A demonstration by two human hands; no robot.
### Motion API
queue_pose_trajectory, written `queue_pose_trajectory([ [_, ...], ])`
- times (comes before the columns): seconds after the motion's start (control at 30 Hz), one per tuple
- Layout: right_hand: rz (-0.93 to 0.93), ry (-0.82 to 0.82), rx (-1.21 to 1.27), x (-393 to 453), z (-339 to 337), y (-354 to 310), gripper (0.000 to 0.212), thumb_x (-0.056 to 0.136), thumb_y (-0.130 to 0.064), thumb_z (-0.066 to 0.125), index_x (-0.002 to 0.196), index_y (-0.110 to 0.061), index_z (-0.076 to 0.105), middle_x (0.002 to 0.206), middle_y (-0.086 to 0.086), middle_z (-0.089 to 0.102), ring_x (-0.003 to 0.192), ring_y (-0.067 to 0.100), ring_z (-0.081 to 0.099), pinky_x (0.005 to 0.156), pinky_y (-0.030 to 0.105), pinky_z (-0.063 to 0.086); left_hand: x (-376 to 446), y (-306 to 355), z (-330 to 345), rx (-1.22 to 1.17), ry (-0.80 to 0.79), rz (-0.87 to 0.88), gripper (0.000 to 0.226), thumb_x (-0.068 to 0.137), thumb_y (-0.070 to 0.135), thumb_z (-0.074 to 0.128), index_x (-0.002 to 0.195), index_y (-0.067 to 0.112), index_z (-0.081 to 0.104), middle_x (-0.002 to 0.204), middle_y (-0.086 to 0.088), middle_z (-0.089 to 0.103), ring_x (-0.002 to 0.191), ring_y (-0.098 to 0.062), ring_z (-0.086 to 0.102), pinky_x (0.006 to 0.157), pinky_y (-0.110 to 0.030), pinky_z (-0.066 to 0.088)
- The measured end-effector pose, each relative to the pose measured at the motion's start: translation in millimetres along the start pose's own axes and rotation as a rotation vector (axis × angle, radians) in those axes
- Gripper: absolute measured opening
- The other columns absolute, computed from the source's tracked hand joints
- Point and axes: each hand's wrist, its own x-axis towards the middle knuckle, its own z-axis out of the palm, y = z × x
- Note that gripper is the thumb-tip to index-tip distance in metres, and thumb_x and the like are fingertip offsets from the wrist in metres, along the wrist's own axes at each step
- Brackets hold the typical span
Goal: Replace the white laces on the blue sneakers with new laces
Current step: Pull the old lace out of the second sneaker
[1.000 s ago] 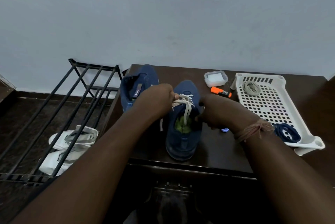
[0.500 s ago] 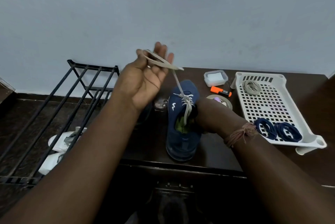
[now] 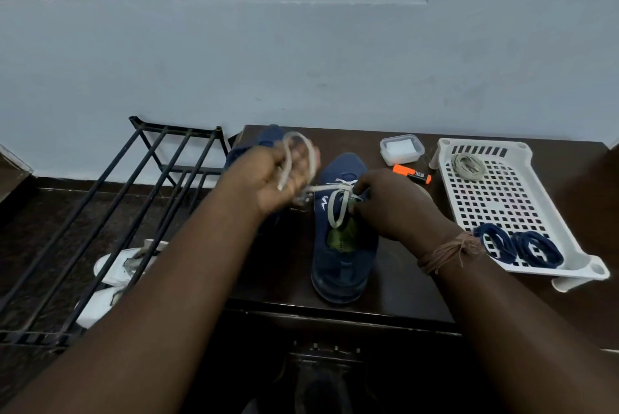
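The blue sneaker (image 3: 341,246) stood on the dark table (image 3: 395,279), toe toward the wall, its heel close to the near edge. A second sneaker (image 3: 264,140) lay behind the left hand, mostly hidden, near the table's left edge. The white lace (image 3: 335,206) was partly pulled out of the eyelets: one end hung in a loop over the shoe's opening, the other ran leftward and draped in a blurred loop over the left hand (image 3: 284,179). That hand hovered palm up just left of the shoe with its fingers loosely curled round the lace. The right hand (image 3: 392,206) sat against the shoe's right side, fingertips pinching at the lacing near the tongue.

To the right, a white perforated tray (image 3: 516,206) filled most of the table's right end, holding a coiled grey lace (image 3: 467,167) at the back and two coiled blue laces (image 3: 519,246) at the front. An orange marker (image 3: 412,174) and a small lidded box (image 3: 402,149) lay between shoe and tray. The table's near right stretch was bare. Left of the table stood a black metal rack (image 3: 134,196).
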Motion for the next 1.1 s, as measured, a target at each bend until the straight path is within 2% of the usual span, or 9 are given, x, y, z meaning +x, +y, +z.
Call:
queue_pose_trajectory([
  [0.1, -0.024, 0.002, 0.124, 2, 3, 2, 0.019, 0.089, -0.013, 0.064, 0.108, -0.016, 0.066, 0.107, 0.003, 0.066, 0.093, 0.019, 0.061, 0.070, 0.028, 0.048, 9, -26, -5, 0.798, 0.122, 0.206, 0.035, 0.100, -0.004, 0.039, 0.105, 0.015, 0.068, 0.112, -0.014, 0.070, 0.097, -0.026, 0.067, 0.086, -0.042, 0.056],
  [0.27, -0.033, -0.056, 0.187, 6, 5, 9, 0.005, 0.089, -0.019, 0.065, 0.092, -0.020, 0.061, 0.107, 0.005, 0.057, 0.081, 0.015, 0.058, 0.057, 0.022, 0.041, 0, -47, 1, 1.513, -0.015, 0.375, 0.019, 0.094, 0.008, 0.059, 0.094, 0.019, 0.074, 0.098, -0.003, 0.075, 0.092, -0.020, 0.070, 0.078, -0.030, 0.053],
  [0.37, -0.029, -0.167, 0.253, 9, 6, 12, 0.005, 0.093, -0.022, 0.060, 0.089, -0.019, 0.058, 0.110, 0.009, 0.051, 0.083, 0.019, 0.058, 0.061, 0.024, 0.043, -1, -51, 1, 1.547, -0.040, 0.347, 0.014, 0.093, 0.016, 0.062, 0.093, 0.016, 0.075, 0.094, -0.005, 0.075, 0.089, -0.023, 0.071, 0.074, -0.031, 0.054],
  [0.5, 0.047, -0.227, 0.759, 11, 2, 13, 0.019, 0.097, -0.013, 0.054, 0.082, -0.017, 0.066, 0.082, 0.004, 0.064, 0.073, 0.015, 0.056, 0.061, 0.026, 0.045, 8, -50, -8, 1.521, 0.031, 0.386, 0.013, 0.089, 0.028, 0.067, 0.100, 0.023, 0.064, 0.099, -0.002, 0.069, 0.089, -0.021, 0.067, 0.079, -0.039, 0.057],
  [0.57, 0.131, -0.238, 0.962, 12, -2, 9, 0.026, 0.099, -0.029, 0.056, 0.075, -0.021, 0.062, 0.073, -0.003, 0.059, 0.067, 0.013, 0.049, 0.063, 0.028, 0.039, 10, -47, -9, 1.558, 0.060, 0.367, 0.015, 0.088, 0.033, 0.065, 0.097, 0.022, 0.062, 0.095, -0.003, 0.069, 0.085, -0.019, 0.066, 0.076, -0.041, 0.057],
  [0.73, 0.151, -0.292, 1.334, 10, -19, 3, 0.043, 0.090, -0.059, 0.060, 0.067, -0.023, 0.052, 0.072, -0.004, 0.053, 0.067, 0.014, 0.049, 0.060, 0.029, 0.035, 10, -50, -9, 1.521, 0.122, 0.215, 0.061, 0.074, 0.061, 0.073, 0.102, 0.007, 0.065, 0.092, -0.012, 0.069, 0.074, -0.019, 0.063, 0.056, -0.027, 0.041],
  [0.9, -0.249, -0.285, 1.530, -2, -30, -8, 0.034, 0.094, -0.039, 0.061, 0.073, -0.014, 0.056, 0.085, 0.015, 0.054, 0.079, 0.024, 0.055, 0.066, 0.033, 0.041, -2, -53, 4, 1.543, -0.065, 0.383, 0.015, 0.094, 0.037, 0.064, 0.094, 0.022, 0.063, 0.091, 0.004, 0.068, 0.088, -0.014, 0.065, 0.078, -0.032, 0.053],
  [1.0, -0.345, -0.248, 1.681, -2, -37, -9, 0.032, 0.092, -0.037, 0.062, 0.073, -0.013, 0.055, 0.096, 0.021, 0.048, 0.085, 0.027, 0.055, 0.062, 0.031, 0.044, 4, -49, 3, 1.467, 0.075, 0.509, 0.013, 0.097, 0.023, 0.056, 0.090, 0.017, 0.065, 0.084, -0.001, 0.071, 0.084, -0.022, 0.068, 0.077, -0.039, 0.056],
  [1.1, -0.272, -0.036, 1.646, 1, -40, -3, 0.028, 0.093, -0.035, 0.061, 0.080, -0.011, 0.057, 0.098, 0.016, 0.056, 0.084, 0.025, 0.059, 0.057, 0.028, 0.046, 13, -35, -4, 0.930, 0.185, 0.470, 0.017, 0.099, 0.013, 0.050, 0.089, 0.014, 0.064, 0.072, -0.004, 0.072, 0.066, -0.024, 0.065, 0.063, -0.038, 0.053],
])
